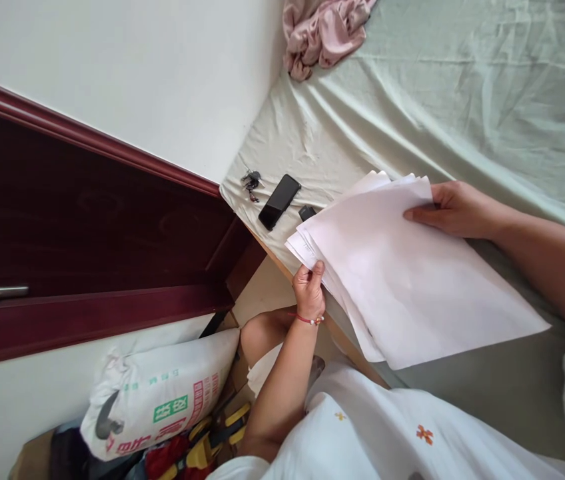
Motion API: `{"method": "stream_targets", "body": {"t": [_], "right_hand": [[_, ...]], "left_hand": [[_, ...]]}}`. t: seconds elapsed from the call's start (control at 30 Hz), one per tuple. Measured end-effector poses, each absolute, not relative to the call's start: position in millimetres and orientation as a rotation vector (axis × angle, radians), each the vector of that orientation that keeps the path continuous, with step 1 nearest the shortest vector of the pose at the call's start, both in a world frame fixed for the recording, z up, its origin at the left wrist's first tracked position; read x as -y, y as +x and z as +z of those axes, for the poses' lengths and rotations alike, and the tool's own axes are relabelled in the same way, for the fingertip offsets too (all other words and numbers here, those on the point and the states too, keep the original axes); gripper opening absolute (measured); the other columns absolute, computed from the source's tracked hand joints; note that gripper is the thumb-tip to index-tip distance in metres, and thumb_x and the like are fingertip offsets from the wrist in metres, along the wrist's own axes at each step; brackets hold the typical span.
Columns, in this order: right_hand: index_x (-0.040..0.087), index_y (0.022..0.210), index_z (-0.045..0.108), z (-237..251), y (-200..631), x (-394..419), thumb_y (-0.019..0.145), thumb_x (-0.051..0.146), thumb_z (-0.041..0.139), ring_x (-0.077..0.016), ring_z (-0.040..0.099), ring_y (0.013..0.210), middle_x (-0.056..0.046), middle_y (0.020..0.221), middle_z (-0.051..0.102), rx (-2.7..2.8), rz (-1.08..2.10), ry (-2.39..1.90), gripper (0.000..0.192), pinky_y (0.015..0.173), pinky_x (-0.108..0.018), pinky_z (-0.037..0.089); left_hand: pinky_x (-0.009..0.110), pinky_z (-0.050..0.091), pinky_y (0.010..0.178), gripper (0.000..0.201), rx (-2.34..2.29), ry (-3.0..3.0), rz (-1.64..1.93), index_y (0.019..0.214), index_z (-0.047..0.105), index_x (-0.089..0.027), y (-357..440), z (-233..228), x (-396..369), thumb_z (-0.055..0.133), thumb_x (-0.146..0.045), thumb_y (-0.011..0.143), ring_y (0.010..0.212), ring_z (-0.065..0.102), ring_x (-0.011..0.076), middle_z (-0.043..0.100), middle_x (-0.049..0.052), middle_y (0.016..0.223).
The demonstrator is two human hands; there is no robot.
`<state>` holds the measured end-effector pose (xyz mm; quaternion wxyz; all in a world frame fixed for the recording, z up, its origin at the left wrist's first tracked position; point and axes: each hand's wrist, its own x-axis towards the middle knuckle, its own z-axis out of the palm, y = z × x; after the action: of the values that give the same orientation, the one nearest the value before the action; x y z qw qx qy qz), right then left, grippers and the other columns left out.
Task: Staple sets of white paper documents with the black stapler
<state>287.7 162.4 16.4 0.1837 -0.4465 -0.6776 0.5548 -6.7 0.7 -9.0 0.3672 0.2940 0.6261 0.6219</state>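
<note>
While spread across near edge of bed: stack of white paper sheets (402, 267), held at two corners.

Left hand (308, 288) pinched shut on near-left corner of stack, thumb on top, red bracelet (307, 321) at wrist. Right hand (450, 208) closed on far-right edge, thumb laid flat over top sheet. Sheets fanned slightly, resting on pale green bedsheet (462, 100). Just left of stack: small dark object (306, 213), partly hidden; black phone (279, 201); bunch of keys (251, 181) near mattress corner. Far: crumpled pink cloth (322, 30). Near left, on floor: printed white sack (160, 393) below dark red door (87, 227).
</note>
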Motion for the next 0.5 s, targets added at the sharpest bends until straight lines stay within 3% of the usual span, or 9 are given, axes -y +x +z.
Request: {"method": "stream_targets", "body": {"t": [0.23,0.5], "right_hand": [[0.017,0.108,0.076,19,289,-165,0.093,0.045,0.067,-0.0290,0.075,0.091,-0.008,0.103,0.081,1.974,1.594,-1.231,0.033,0.082,-0.039,0.058],[0.017,0.105,0.075,31,287,-157,0.096,0.044,0.062,-0.0258,0.073,0.085,-0.007,0.097,0.079,1.988,1.533,-1.282,0.031,0.079,-0.037,0.055]], "left_hand": [[0.029,0.054,0.099,0.034,-1.613,0.718,1.617,0.091,0.082,-0.024,-5,-6,-1,0.091,-0.052,0.073,0.098,0.072,0.0170,0.081,0.000,0.097],[0.026,0.053,0.090,0.034,-1.569,0.657,1.647,0.083,0.080,-0.019,-7,-7,-1,0.092,-0.050,0.073,0.087,0.070,0.0153,0.077,0.000,0.085]]}}
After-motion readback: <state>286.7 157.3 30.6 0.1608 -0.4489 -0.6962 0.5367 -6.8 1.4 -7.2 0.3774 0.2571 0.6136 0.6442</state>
